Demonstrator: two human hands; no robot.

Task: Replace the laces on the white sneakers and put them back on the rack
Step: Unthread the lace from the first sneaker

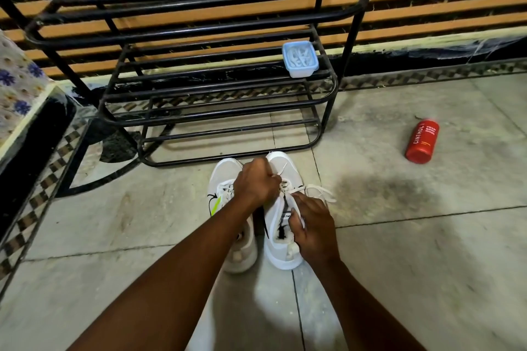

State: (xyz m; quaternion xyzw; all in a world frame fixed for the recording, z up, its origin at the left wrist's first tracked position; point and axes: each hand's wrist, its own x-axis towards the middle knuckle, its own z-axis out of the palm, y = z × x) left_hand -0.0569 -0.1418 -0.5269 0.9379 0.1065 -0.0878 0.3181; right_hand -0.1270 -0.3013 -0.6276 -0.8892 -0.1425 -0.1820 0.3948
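Note:
Two white sneakers stand side by side on the floor in front of the black rack [228,148]. The left sneaker [225,177] has a yellow-green side stripe and its lace is still threaded. My left hand [255,182] reaches across to the right sneaker [285,168] and pinches its white lace [281,172] near the upper eyelets. My right hand [315,229] grips that sneaker's tongue and collar. A loose end of lace [320,192] trails on the floor to the right.
A pale blue plastic box [300,59] with white laces inside sits on the rack's middle shelf at the right. A red bottle [422,141] lies on the floor to the right. A bench with flowered cloth [17,85] stands at the left.

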